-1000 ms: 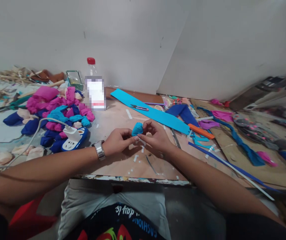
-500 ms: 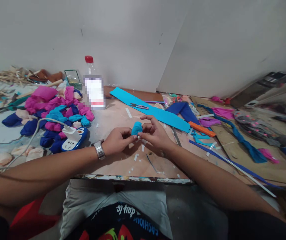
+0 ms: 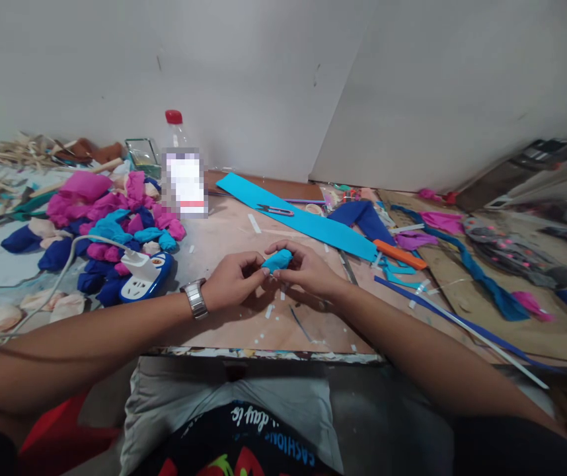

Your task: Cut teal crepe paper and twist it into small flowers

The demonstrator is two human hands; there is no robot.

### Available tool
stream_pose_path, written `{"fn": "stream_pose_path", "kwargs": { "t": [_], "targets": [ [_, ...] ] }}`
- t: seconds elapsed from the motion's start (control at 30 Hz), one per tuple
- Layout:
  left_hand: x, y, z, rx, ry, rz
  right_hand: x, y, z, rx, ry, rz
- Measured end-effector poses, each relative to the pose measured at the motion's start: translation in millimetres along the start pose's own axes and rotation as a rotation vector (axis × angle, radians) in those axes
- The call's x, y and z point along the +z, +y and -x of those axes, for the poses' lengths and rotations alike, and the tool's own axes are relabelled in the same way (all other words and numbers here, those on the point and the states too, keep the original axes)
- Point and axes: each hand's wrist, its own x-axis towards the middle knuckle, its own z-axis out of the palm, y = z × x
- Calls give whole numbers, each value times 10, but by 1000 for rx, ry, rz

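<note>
Between my two hands, just above the table, is a small bright blue crepe-paper bud (image 3: 277, 262), lying tilted with its right end higher. My left hand (image 3: 234, 277) pinches its left end between thumb and fingers; a watch (image 3: 195, 299) is on that wrist. My right hand (image 3: 310, 270) closes round the other end, the thumb below and the fingers behind. Beyond the hands lies a long strip of blue crepe paper (image 3: 308, 225), with thread snips (image 3: 275, 210) resting on it.
Pink, blue and cream paper buds (image 3: 110, 205) are heaped at the left, beside a power socket (image 3: 147, 277) with a cable. A red-capped bottle (image 3: 177, 135) stands behind. At the right lie an orange utility knife (image 3: 400, 255), a white stick (image 3: 482, 340) and paper strips.
The blue bud has turned from upright to lying tilted to the right. My right hand's fingers have lowered and closed in round it; my left hand has hardly moved.
</note>
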Motion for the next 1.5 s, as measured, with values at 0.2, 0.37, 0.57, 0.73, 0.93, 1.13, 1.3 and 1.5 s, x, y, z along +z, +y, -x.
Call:
{"fn": "stream_pose_path", "kwargs": {
  "t": [0.2, 0.37, 0.57, 0.73, 0.93, 1.13, 1.3, 1.5],
  "targets": [
    [-6, 10, 7, 22, 13, -70, -25, -7, -12, -11, 1, 108],
    [-15, 17, 10, 52, -17, -109, -25, 4, 20, 46, 20, 226],
    [-18, 21, 3, 84, 37, -134, 7, -11, 30, -39, 6, 269],
    [-1, 22, 3, 87, 29, -48, 0, -21, 5, -69, 33, 208],
    [13, -13, -19, 61, 64, 67, -2, -11, -5, -12, 25, 96],
    [20, -38, -23, 62, 67, 70, -1, -4, -24, -103, 61, 204],
    [36, -48, -17, 76, 57, 106, 20, -64, -9, -25, 87, 64],
    [47, -37, -8, 24, 59, 119, 41, -61, -6, 72, 124, -9]
  ]
}}
